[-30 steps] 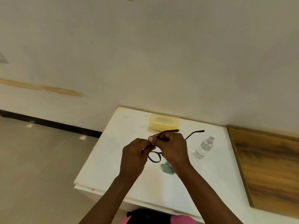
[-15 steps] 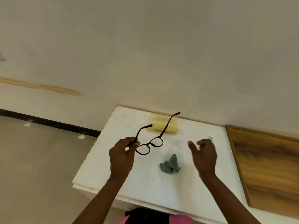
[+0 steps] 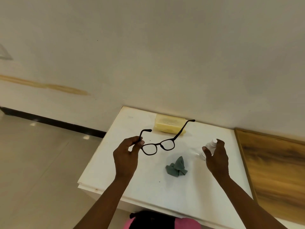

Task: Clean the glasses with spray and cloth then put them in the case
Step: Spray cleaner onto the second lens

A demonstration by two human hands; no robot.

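My left hand pinches the left temple of the dark-framed glasses, held open above the white table with the lenses facing me. My right hand is wrapped around a small clear spray bottle with a white nozzle, just to the right of the glasses. A crumpled grey-green cloth lies on the table between my hands. The pale yellow case sits shut at the back of the table, against the wall.
The table stands against a cream wall. A wooden surface adjoins it on the right. Tiled floor lies to the left, past the table's left edge. Dark hair and pink clothing show below the front edge.
Both hands held the glasses a second ago. My right hand let go, moved right and took hold of the spray bottle, while my left hand kept the glasses and spread them open.
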